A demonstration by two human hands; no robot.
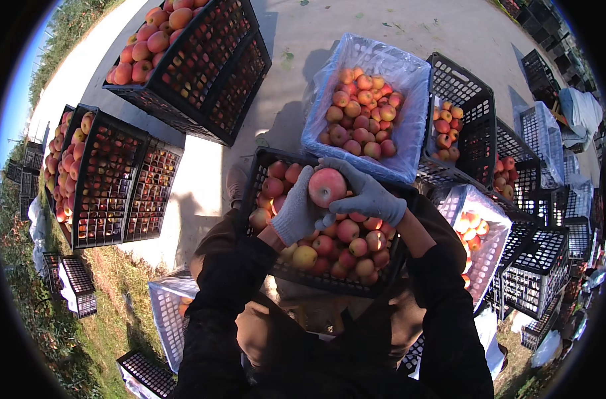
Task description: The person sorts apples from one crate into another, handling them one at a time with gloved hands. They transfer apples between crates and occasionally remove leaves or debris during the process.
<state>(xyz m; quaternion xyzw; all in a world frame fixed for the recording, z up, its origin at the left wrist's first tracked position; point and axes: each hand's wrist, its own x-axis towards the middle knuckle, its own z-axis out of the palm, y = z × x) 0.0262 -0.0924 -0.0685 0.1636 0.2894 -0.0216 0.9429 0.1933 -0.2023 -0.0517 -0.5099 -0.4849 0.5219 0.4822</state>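
Observation:
A large red apple [327, 188] is held between my two gloved hands, its dimpled end facing up. My left hand [299, 212], in a grey knit glove, presses against its left side. From the right, my right hand [370, 192] curls around it, with fingers above and below. Beneath them, a black plastic crate [328, 287] of loose apples stands between my knees. The red and yellow apples [347, 244] in it are partly hidden by my hands and wrists.
Just beyond stands a blue crate lined with clear plastic [411, 99], partly filled with apples. Black crates [465, 90] crowd the right side, next to another lined crate [487, 264]. Heaped crates of apples [218, 70] are stacked at the left on concrete paving [303, 60].

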